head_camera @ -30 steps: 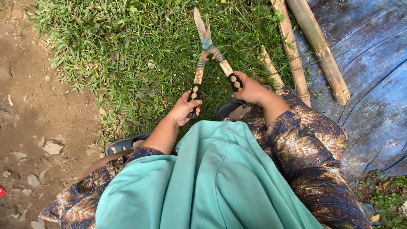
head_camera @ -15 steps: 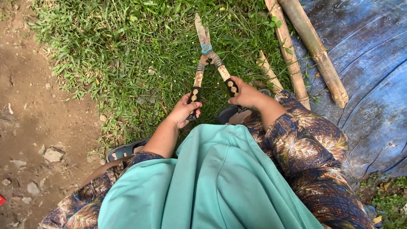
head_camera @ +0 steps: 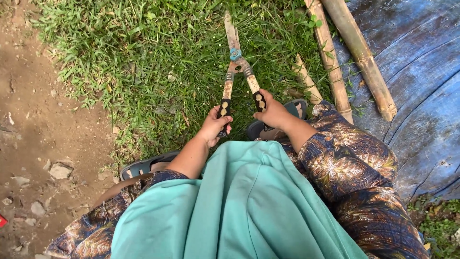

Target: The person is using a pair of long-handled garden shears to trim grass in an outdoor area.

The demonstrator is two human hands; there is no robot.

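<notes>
I hold a pair of garden shears (head_camera: 235, 57) with wooden handles and black grips, pointed away from me into the grass (head_camera: 158, 52). My left hand (head_camera: 214, 127) grips the left handle. My right hand (head_camera: 271, 111) grips the right handle. The blades are closed together, lying low in the grass, with a blue pivot bolt between them. Below my arms are a teal garment and dark patterned sleeves.
Two bamboo poles (head_camera: 357, 50) and a shorter cut piece (head_camera: 306, 79) lie at the right, beside a blue tarp (head_camera: 421, 86). Bare dirt with stones (head_camera: 60, 170) runs along the left. My sandalled feet (head_camera: 146, 165) stand at the grass edge.
The two handles have come closer together and the blades have shut. My right hand moved left toward my left hand.
</notes>
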